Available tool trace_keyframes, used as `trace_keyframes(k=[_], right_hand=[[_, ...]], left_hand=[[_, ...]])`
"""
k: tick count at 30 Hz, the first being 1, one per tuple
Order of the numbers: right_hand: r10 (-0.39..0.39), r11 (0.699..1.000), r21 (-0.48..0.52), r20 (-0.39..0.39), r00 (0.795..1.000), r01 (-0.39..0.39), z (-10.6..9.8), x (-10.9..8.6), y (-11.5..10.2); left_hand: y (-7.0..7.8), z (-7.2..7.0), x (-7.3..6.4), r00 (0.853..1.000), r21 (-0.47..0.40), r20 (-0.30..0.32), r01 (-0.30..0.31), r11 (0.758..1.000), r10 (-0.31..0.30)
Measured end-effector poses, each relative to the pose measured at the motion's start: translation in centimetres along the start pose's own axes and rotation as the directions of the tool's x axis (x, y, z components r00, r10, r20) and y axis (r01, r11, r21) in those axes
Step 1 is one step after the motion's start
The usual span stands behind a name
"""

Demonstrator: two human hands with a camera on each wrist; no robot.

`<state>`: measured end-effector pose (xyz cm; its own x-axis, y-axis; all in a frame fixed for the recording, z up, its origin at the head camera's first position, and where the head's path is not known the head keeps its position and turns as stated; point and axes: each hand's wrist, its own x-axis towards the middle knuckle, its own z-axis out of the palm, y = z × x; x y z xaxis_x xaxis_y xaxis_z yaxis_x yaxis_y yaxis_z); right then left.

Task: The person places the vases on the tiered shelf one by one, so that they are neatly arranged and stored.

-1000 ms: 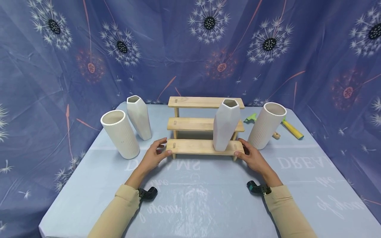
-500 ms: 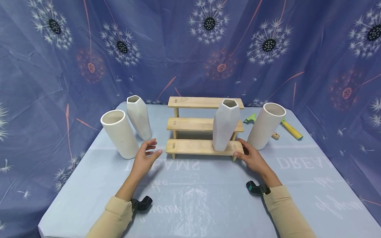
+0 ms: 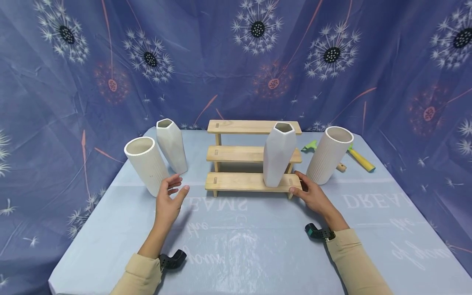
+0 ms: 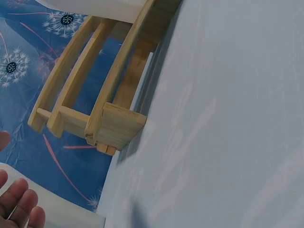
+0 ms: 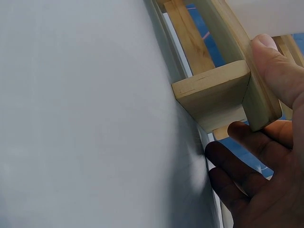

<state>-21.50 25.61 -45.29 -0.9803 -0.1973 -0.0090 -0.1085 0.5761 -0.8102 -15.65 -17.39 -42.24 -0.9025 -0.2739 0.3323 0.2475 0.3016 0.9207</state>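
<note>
A three-tier wooden display stand (image 3: 236, 180) is at the middle of the table. My right hand (image 3: 313, 198) grips the right end of its lowest board; in the right wrist view the thumb lies on the board (image 5: 261, 95), with fingers at its other side. On that board stands a white faceted vase (image 3: 279, 157). My left hand (image 3: 167, 207) is away from the stand, holding nothing, fingers relaxed. It overlaps the lower part of a ribbed white vase (image 3: 145, 168). Behind that vase is another white faceted vase (image 3: 172, 145).
A second ribbed white vase (image 3: 328, 157) stands right of the display stand. Beyond it lie a yellow-handled tool (image 3: 362, 160), a green piece (image 3: 310, 146) and a wooden handle end (image 3: 341, 167). A blue dandelion-print curtain (image 3: 206, 61) hangs behind the table.
My left hand has let go of the stand's left end and moved left, toward the ribbed vase. My right hand has stayed at the right end.
</note>
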Motion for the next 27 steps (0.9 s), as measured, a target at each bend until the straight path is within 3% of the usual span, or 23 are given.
trace_keyframes(k=[5, 14, 22, 27], right_hand=[[0.003, 1.000, 0.000, 0.006, 1.000, -0.003, -0.1, 0.0, -0.1], [-0.007, 1.000, -0.007, 0.013, 1.000, 0.007, -0.1, -0.1, -0.4], [-0.004, 1.000, -0.001, 0.004, 1.000, 0.004, -0.3, -1.2, -2.8], [-0.014, 1.000, 0.003, -0.003, 1.000, 0.014, -0.1, -0.6, -1.3]], left_hand=[[-0.2, -0.4, -0.2, 0.995, 0.000, -0.078, -0.066, 0.998, 0.066], [-0.7, -1.2, -0.2, 0.987, 0.012, -0.150, -0.055, 0.998, 0.056], [-0.8, -2.0, -0.2, 0.966, 0.008, -0.236, -0.104, 0.995, 0.103], [0.1, -2.6, -0.4, 0.958, 0.042, -0.260, -0.111, 0.993, 0.118]])
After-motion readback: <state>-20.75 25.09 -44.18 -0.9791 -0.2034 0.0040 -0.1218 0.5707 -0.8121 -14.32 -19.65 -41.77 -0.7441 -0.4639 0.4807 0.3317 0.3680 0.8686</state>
